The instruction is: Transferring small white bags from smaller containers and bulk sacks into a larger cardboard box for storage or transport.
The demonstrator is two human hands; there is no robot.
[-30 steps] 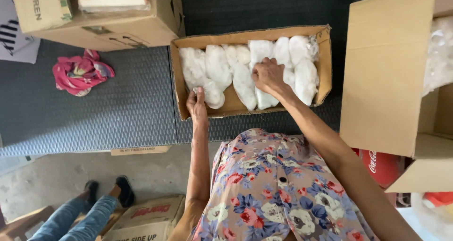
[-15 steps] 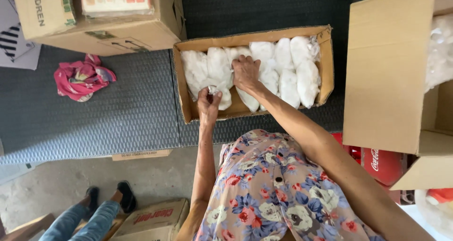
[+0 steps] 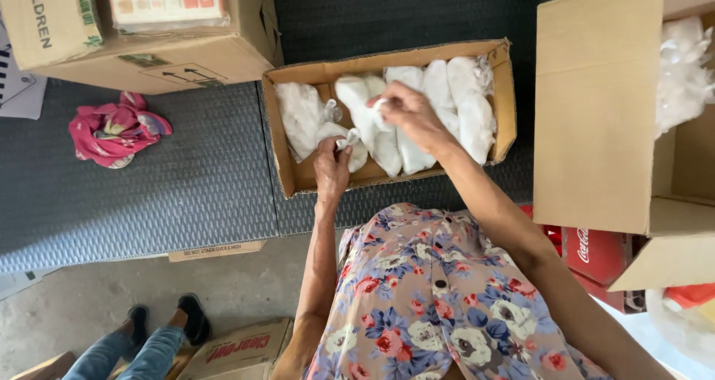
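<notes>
A shallow open cardboard box [image 3: 281, 148] lies on a dark grey mat, packed with several white knotted plastic bags [image 3: 463, 101]. My left hand [image 3: 332, 165] is at the box's near edge, fingers pinched on the knotted top of a small white bag [image 3: 354, 146]. My right hand [image 3: 408, 113] reaches into the middle of the box and grips the twisted top of another white bag [image 3: 359, 97], lifting it slightly above the others.
A tall open carton [image 3: 596, 119] with clear plastic bags stands at the right. A large closed carton [image 3: 149, 30] sits at the back left. A pink cloth [image 3: 115, 131] lies on the mat. Another person's legs and dark shoes [image 3: 160, 328] are at bottom left.
My right hand moved left from the box's right side to its middle and took hold of a bag. My left hand moved into the box and pinched a bag's knot.
</notes>
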